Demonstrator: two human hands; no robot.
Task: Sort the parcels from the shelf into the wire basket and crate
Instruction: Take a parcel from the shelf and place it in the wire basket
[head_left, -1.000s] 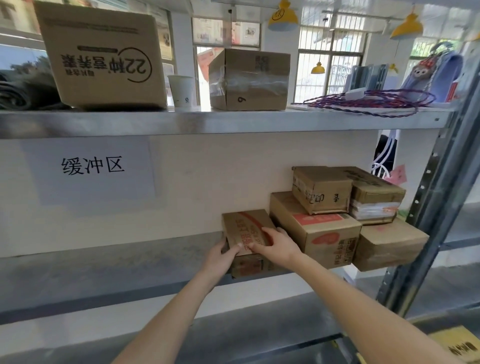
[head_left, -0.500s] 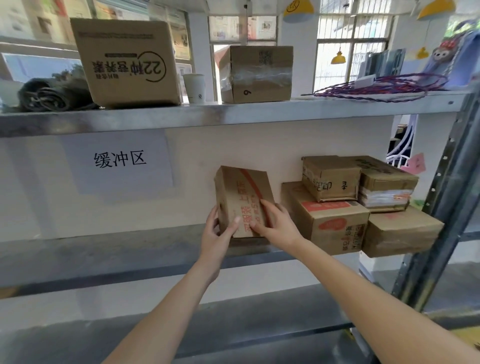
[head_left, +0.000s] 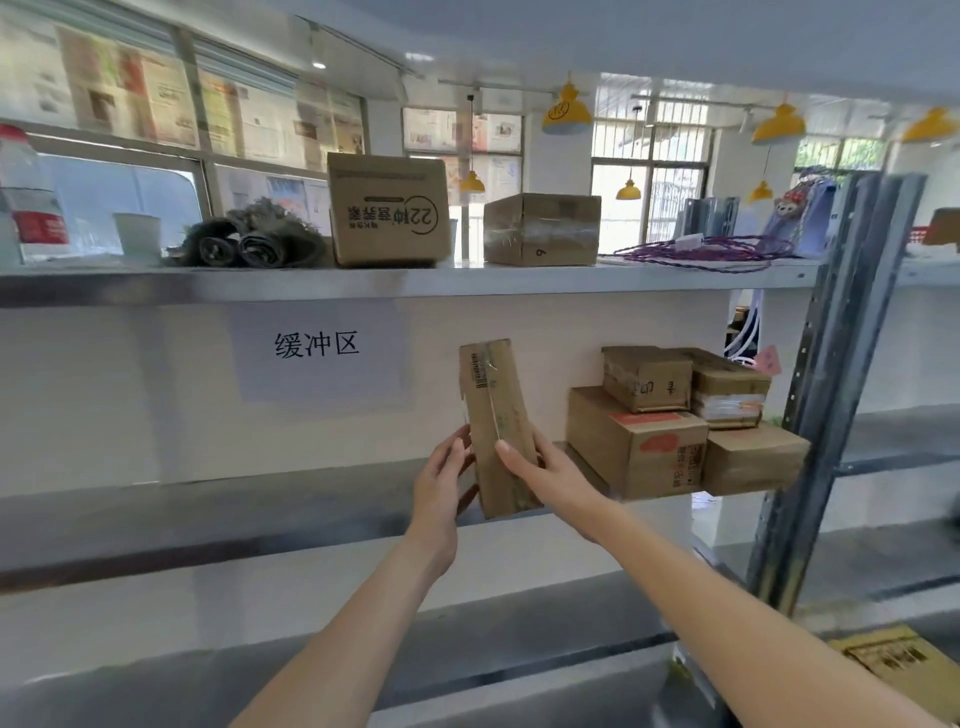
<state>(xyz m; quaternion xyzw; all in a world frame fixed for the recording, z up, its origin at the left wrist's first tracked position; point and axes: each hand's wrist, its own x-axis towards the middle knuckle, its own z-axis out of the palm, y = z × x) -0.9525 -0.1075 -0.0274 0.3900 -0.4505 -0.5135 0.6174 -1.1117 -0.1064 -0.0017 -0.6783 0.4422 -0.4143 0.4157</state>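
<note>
A: Where's the parcel rn?

B: Narrow cardboard parcel (head_left: 497, 426) is up on end, tilted a bit, top leaning left, held in front of the middle shelf (head_left: 208, 512) w/ its bottom corner about level w/ the shelf's front edge. Barcode label near the top, taped seam down the face.

A: Hands?

B: Both on it. Left hand (head_left: 441, 486) holds the lower left edge, fingers curled onto it. Right hand (head_left: 550, 475) wraps the right side, thumb across the front face. So each grip is grasping the parcel.

A: Other parcels?

B: Stack of four boxes (head_left: 675, 421) on the same shelf, just right of the held one, not touching it: two bigger below, two smaller on top. Upper shelf (head_left: 363, 283) has a printed carton (head_left: 389, 210), a taped box (head_left: 543, 228), a coil of purple cord (head_left: 711, 252), a paper cup (head_left: 137, 234), a bottle (head_left: 31, 208) far left.

A: Basket, crate?

B: Not in view. Yellowish box (head_left: 904, 662) shows at bottom right.
</note>
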